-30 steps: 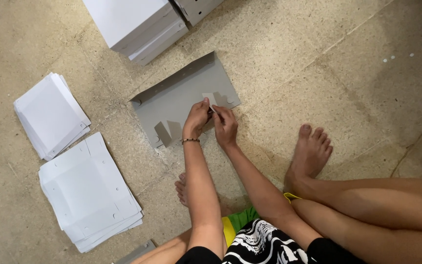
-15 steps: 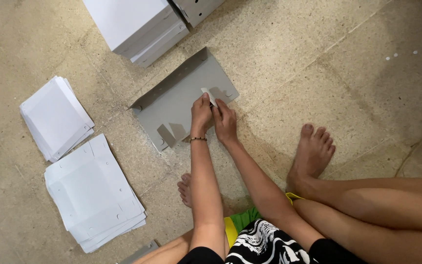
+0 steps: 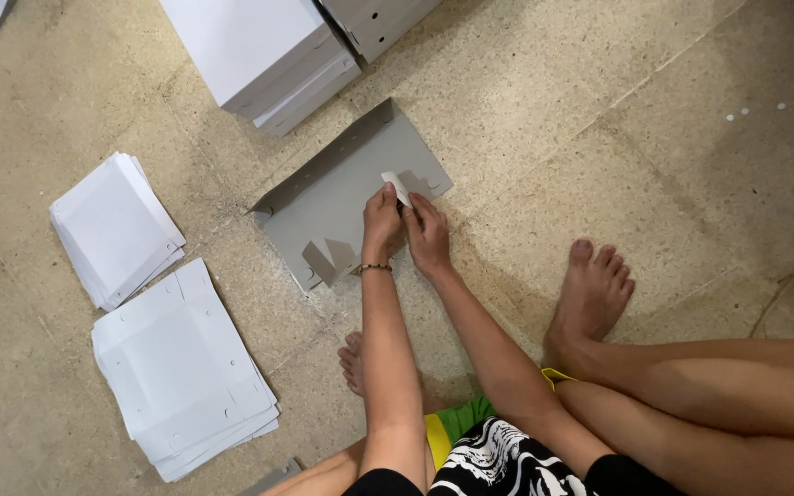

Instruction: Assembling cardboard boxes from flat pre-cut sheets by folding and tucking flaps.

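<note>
A flat grey cardboard blank [image 3: 323, 197] with punched holes and cut tabs lies on the floor in front of me. My left hand [image 3: 380, 223], with a bracelet on the wrist, and my right hand [image 3: 428, 234] meet at its right side. Between their fingertips they pinch a small tab [image 3: 396, 186] of the blank, which is bent upward and shows a pale underside. Another pair of raised tabs [image 3: 327, 257] stands at the blank's near edge, left of my left hand.
Two stacks of white die-cut sheets lie at left, a smaller one [image 3: 114, 227] and a larger one [image 3: 181, 367]. White flat boxes [image 3: 259, 46] are piled at the top. My bare feet [image 3: 590, 294] and legs rest on the speckled floor at right.
Both hands have stayed together on the blank's right side and the pale tab between the fingers now stands up more. The view has shifted slightly.
</note>
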